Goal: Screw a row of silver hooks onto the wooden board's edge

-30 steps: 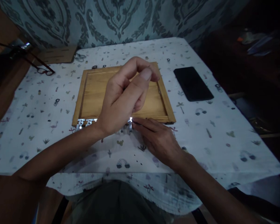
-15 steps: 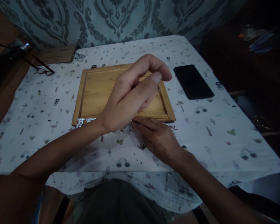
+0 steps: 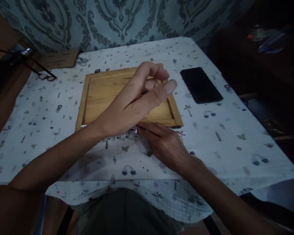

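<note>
A shallow wooden tray or frame (image 3: 100, 98) with a raised rim lies on the table. Over its right half hovers my left hand (image 3: 137, 102), fingers curled and thumb now apart from the index fingertip. A small dark spot (image 3: 145, 92) shows inside the curl, but whatever the hand holds is hidden. Along the tray's near edge runs a row of silver metal fittings (image 3: 129, 134), partly covered by my left wrist. My right hand (image 3: 165, 143) rests palm down there, its fingers pressed together with the tips against the rightmost metal fitting (image 3: 135, 131).
A black phone (image 3: 201, 85) lies right of the tray. Red-framed glasses (image 3: 47, 77) and a piece of cardboard (image 3: 60, 58) are at the back left, with a clear bundle (image 3: 82, 61) beside the cardboard. A patterned cloth (image 3: 218, 153) covers the table, and a patterned wall or curtain (image 3: 122, 23) stands behind.
My left hand has turned slightly and its thumb has parted from the index fingertip; the wrist has shifted a little left. My right hand stays at the tray's near edge.
</note>
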Demonstrator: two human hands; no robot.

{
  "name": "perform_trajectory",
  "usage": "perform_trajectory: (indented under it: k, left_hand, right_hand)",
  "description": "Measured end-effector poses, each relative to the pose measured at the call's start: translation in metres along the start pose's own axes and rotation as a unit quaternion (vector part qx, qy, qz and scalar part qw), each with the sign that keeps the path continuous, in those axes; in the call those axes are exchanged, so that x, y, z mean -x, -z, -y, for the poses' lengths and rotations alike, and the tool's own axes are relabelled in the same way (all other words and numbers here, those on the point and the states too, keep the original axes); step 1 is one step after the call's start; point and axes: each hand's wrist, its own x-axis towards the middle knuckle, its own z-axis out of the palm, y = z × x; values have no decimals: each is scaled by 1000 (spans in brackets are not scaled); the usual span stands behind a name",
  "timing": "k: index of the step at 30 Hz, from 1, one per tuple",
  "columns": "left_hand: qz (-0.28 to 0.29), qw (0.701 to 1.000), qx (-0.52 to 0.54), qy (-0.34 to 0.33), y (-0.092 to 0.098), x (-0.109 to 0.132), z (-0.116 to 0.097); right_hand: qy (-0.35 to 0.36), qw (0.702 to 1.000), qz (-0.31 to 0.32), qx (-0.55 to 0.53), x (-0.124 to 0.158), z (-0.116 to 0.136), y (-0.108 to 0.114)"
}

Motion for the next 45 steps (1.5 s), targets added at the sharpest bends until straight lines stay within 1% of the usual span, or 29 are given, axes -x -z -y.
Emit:
perform_trajectory:
  k: [2, 4, 6, 8, 10, 11, 15, 17, 19, 21, 23, 25, 27, 29, 31, 32, 36, 37, 38, 42, 43, 45]
  left_hand:
    - [-47, 999, 11, 11, -4, 1, 1]
    - [-81, 995, 59, 10, -7, 1, 2]
    - [-97, 989, 109, 13, -9, -1, 3]
    - [-95, 984, 147, 21, -8, -4, 4]
    - [-80, 982, 167, 22, -7, -7, 5]
    - [-64, 983, 170, 20, -6, -9, 5]
    - [30, 988, 153, 14, -3, -8, 4]
    - [42, 990, 133, 5, -3, -5, 4]
    - [20, 995, 95, -14, -4, -3, 4]
    - [-21, 998, 47, -30, -6, -1, 4]
    - [-62, 997, 21, -37, -7, 0, 5]
    - [-90, 995, 39, -32, -8, 0, 5]
    - [-98, 992, 81, -21, -9, 0, 6]
    - [-90, 989, 113, -13, -11, -1, 5]
    - [-70, 989, 130, -13, -10, -3, 5]
    - [-52, 989, 136, -13, -10, -3, 4]
    - [52, 989, 141, -8, -5, -6, 4]
    - [58, 989, 136, -8, -5, -6, 5]
    - [46, 991, 128, -14, -5, -6, 5]
    - [-52, 993, 92, -55, -6, -4, 9]
    - [-68, 992, 92, -61, -7, -3, 9]
    - [-79, 990, 100, -60, -9, -1, 9]
  right_hand:
    - [4, 1000, -9, 7, 0, 0, 0]
    - [6, 1000, -13, 11, 0, 0, 0]
    - [4, 1000, -10, 12, 0, 0, 0]
    - [3, 1000, -6, 12, 0, 0, 0]
    - [3, 1000, -8, 15, 0, -1, -1]
    - [4, 1000, -9, 15, 0, -1, -1]
    - [6, 1000, -15, 3, -1, 0, 0]
    - [7, 1000, -16, -3, -1, 0, 0]
    - [7, 1000, -13, -1, -1, 1, 1]
    - [6, 1000, -5, 7, -1, 1, 1]
    - [6, 1000, 0, 13, -1, 0, 1]
    - [7, 1000, -2, 11, 0, 0, 1]
    - [9, 1000, -4, 6, 0, -1, 1]
    - [10, 1000, -10, 7, 0, -1, 0]
    - [11, 1000, -18, 11, 0, -1, 0]
    - [11, 1000, -21, 12, 0, -1, -1]
    - [12, 1000, -24, 11, -1, 0, 0]
    - [12, 1000, -23, 10, -1, -1, 0]
    - [11, 1000, -21, 9, 0, -1, 0]
    - [11, 1000, -21, 18, 0, -1, 0]
    - [11, 1000, -19, 20, 0, -1, 0]
    - [13, 1000, -16, 20, 1, -1, -1]
